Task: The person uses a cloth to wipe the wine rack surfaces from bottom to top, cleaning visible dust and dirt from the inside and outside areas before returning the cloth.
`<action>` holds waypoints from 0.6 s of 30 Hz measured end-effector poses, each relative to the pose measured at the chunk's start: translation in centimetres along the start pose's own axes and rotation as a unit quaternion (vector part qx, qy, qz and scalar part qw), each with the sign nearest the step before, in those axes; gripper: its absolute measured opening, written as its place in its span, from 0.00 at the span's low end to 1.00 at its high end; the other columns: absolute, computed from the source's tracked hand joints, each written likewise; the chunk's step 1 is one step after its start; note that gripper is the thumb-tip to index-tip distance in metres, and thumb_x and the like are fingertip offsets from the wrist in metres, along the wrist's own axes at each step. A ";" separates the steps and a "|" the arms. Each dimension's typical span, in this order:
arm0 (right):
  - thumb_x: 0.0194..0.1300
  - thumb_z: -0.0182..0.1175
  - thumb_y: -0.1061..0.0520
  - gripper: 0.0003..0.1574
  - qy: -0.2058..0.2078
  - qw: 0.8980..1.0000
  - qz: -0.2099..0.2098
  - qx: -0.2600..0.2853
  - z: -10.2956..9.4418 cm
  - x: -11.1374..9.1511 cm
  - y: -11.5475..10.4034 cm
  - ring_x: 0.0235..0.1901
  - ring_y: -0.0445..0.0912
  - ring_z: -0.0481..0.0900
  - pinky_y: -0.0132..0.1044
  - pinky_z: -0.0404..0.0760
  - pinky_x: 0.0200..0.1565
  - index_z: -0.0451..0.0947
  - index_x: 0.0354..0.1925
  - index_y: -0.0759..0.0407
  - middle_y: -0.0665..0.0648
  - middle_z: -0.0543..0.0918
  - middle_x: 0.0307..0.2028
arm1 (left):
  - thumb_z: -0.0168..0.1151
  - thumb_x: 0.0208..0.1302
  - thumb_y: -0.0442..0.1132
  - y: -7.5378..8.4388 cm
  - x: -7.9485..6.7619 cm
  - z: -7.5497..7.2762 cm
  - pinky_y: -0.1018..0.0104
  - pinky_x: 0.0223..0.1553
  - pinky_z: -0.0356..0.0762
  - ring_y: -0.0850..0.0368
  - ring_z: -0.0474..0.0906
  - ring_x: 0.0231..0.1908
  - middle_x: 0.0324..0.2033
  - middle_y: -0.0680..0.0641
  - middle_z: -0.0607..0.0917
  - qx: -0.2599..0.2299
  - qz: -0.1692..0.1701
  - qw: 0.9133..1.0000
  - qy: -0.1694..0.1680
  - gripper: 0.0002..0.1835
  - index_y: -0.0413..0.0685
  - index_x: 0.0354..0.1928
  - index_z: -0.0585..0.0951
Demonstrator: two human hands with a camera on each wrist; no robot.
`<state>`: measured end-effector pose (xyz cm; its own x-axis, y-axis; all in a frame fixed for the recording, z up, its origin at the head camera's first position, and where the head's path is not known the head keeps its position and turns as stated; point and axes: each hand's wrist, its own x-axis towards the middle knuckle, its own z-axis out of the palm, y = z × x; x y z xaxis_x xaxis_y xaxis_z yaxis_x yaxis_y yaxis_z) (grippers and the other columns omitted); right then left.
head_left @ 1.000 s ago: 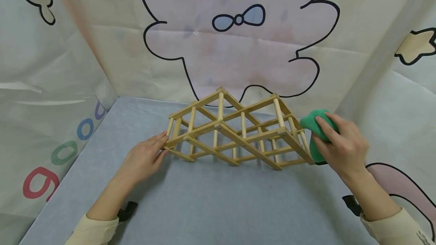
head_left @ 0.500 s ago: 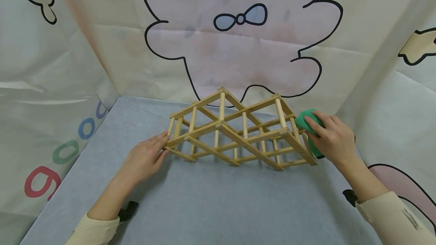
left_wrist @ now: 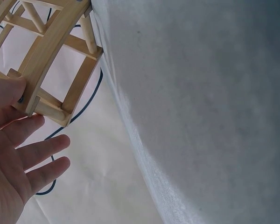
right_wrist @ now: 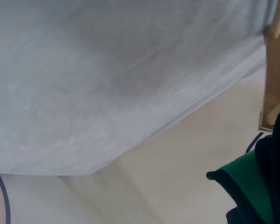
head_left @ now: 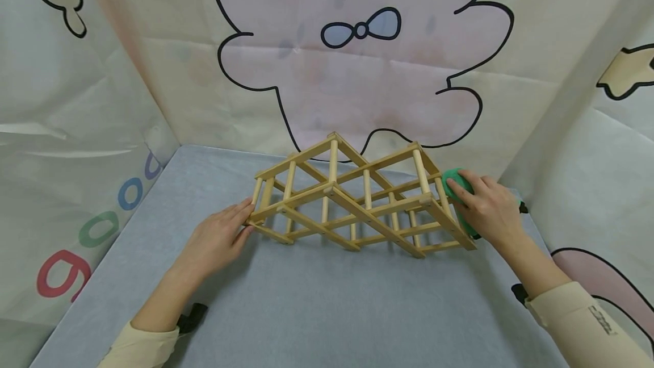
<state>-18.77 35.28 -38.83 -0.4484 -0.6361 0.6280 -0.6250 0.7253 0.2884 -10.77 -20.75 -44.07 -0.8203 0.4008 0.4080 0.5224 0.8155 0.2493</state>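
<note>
A light wooden folding lattice rack [head_left: 375, 221], made of crossed slats and round dowels, stands on the table. My left hand [head_left: 217, 237] holds its left end; in the left wrist view the thumb [left_wrist: 8, 92] lies on an end slat [left_wrist: 51, 51], and the other fingers spread below. At the opposite end, my right hand [head_left: 493, 209] grips a bunched green cloth [head_left: 452, 178] against the end slats. In the right wrist view the cloth [right_wrist: 252, 179] shows a dark edge beside a rack corner [right_wrist: 273, 79]; the right fingers cannot be made out there.
Pale blue-grey fabric covers the table [head_left: 327, 311]. Printed cloth walls stand at the back [head_left: 168, 72], on the left [head_left: 61, 186] and on the right [head_left: 603, 186]. The rack stands close to the back wall.
My right hand has moved left with the green cloth, from beyond the rack's right end to up against it. The left hand and the rack stay almost where they were.
</note>
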 end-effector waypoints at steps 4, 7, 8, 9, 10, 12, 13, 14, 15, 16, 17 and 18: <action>0.70 0.66 0.56 0.18 -0.021 0.999 -0.035 -0.003 0.0 -0.3 0.6 0.29 0.66 0.80 0.56 0.82 0.22 0.87 0.55 0.62 0.71 0.83 0.52 | 0.70 0.69 0.37 0.0 0.0 0.0 0.37 0.57 0.81 0.32 0.83 0.57 0.66 0.36 0.80 -0.002 -0.002 1.000 0.001 0.27 0.31 0.66 0.79; 0.71 0.63 0.57 0.18 -0.035 0.998 -0.057 -0.005 0.1 -0.7 1.1 0.29 0.64 0.80 0.52 0.80 0.19 0.87 0.55 0.62 0.71 0.83 0.51 | 0.70 0.69 0.37 0.0 0.0 0.0 0.37 0.57 0.81 0.32 0.82 0.57 0.66 0.36 0.80 -0.001 -0.002 1.000 -0.002 0.27 0.31 0.66 0.79; 0.77 0.58 0.54 0.18 -0.040 0.997 -0.061 -0.007 0.1 -0.9 1.2 0.29 0.63 0.80 0.51 0.79 0.19 0.87 0.55 0.62 0.71 0.84 0.51 | 0.70 0.69 0.37 0.0 0.0 0.0 0.37 0.57 0.81 0.32 0.82 0.57 0.66 0.36 0.80 -0.001 -0.002 1.000 -0.003 0.27 0.31 0.66 0.79; 0.83 0.51 0.51 0.23 -0.044 0.997 -0.063 -0.008 0.2 -1.1 1.3 0.29 0.63 0.80 0.51 0.79 0.19 0.87 0.54 0.62 0.71 0.84 0.51 | 0.70 0.69 0.37 0.0 0.0 0.0 0.37 0.57 0.81 0.32 0.82 0.57 0.66 0.36 0.80 0.000 -0.002 1.000 -0.004 0.27 0.31 0.66 0.78; 0.86 0.43 0.47 0.29 -0.048 0.997 -0.062 -0.009 0.2 -1.3 1.5 0.30 0.63 0.80 0.51 0.80 0.19 0.88 0.54 0.62 0.71 0.84 0.50 | 0.70 0.69 0.37 0.0 -0.1 0.0 0.37 0.57 0.81 0.32 0.82 0.57 0.66 0.36 0.80 0.000 -0.002 1.000 -0.005 0.27 0.31 0.66 0.78; 0.88 0.32 0.42 0.40 -0.054 0.997 -0.058 -0.009 0.3 -1.8 1.7 0.30 0.64 0.80 0.53 0.80 0.20 0.88 0.53 0.62 0.71 0.83 0.50 | 0.70 0.69 0.37 0.0 -0.1 -0.1 0.37 0.56 0.81 0.32 0.82 0.57 0.66 0.36 0.80 0.000 -0.002 1.000 -0.005 0.27 0.31 0.66 0.78; 0.88 0.31 0.41 0.41 -0.056 0.997 -0.055 -0.009 0.3 -2.0 1.8 0.30 0.64 0.80 0.53 0.81 0.20 0.88 0.53 0.61 0.71 0.83 0.50 | 0.70 0.69 0.37 0.0 -0.1 -0.1 0.37 0.56 0.81 0.32 0.82 0.57 0.66 0.36 0.80 0.000 -0.002 1.000 -0.005 0.27 0.31 0.66 0.79; 0.88 0.31 0.41 0.42 -0.058 0.997 -0.052 -0.008 0.3 -2.2 1.9 0.30 0.64 0.80 0.53 0.81 0.21 0.88 0.53 0.61 0.71 0.83 0.50 | 0.70 0.69 0.37 0.0 -0.1 -0.1 0.37 0.57 0.81 0.32 0.82 0.57 0.66 0.36 0.80 0.000 -0.002 1.000 -0.004 0.27 0.31 0.66 0.78; 0.88 0.31 0.40 0.42 -0.059 0.997 -0.050 -0.007 0.4 -2.3 2.0 0.30 0.64 0.79 0.54 0.81 0.21 0.88 0.53 0.62 0.71 0.83 0.50 | 0.70 0.69 0.37 0.0 0.0 -0.1 0.38 0.57 0.81 0.32 0.82 0.57 0.66 0.36 0.80 0.000 -0.003 1.000 -0.003 0.27 0.31 0.66 0.79; 0.88 0.31 0.40 0.41 -0.059 0.997 -0.049 -0.006 0.4 -2.4 2.1 0.30 0.63 0.79 0.54 0.81 0.21 0.88 0.53 0.62 0.71 0.83 0.50 | 0.70 0.69 0.37 0.0 0.0 -0.1 0.38 0.57 0.81 0.32 0.82 0.57 0.66 0.36 0.80 0.000 -0.003 1.000 -0.003 0.27 0.31 0.66 0.79; 0.88 0.32 0.40 0.41 -0.059 0.997 -0.049 -0.005 0.5 -2.4 2.1 0.30 0.63 0.79 0.54 0.81 0.21 0.88 0.53 0.62 0.71 0.83 0.50 | 0.70 0.69 0.37 0.0 0.0 0.0 0.38 0.57 0.81 0.32 0.82 0.57 0.66 0.36 0.80 0.000 -0.003 1.000 -0.003 0.27 0.31 0.66 0.79; 0.88 0.32 0.40 0.41 -0.058 0.997 -0.051 -0.004 0.5 -2.4 2.1 0.30 0.63 0.79 0.53 0.81 0.21 0.88 0.53 0.62 0.71 0.83 0.50 | 0.70 0.69 0.37 0.0 0.0 0.0 0.38 0.57 0.81 0.32 0.82 0.57 0.66 0.36 0.80 0.001 -0.004 1.000 -0.003 0.27 0.31 0.66 0.78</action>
<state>-19.32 38.24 -40.12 -0.4545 -0.7326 0.5067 -0.6659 0.6573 0.3530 -10.70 -20.75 -44.04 -0.8256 0.3973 0.4007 0.5159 0.8191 0.2507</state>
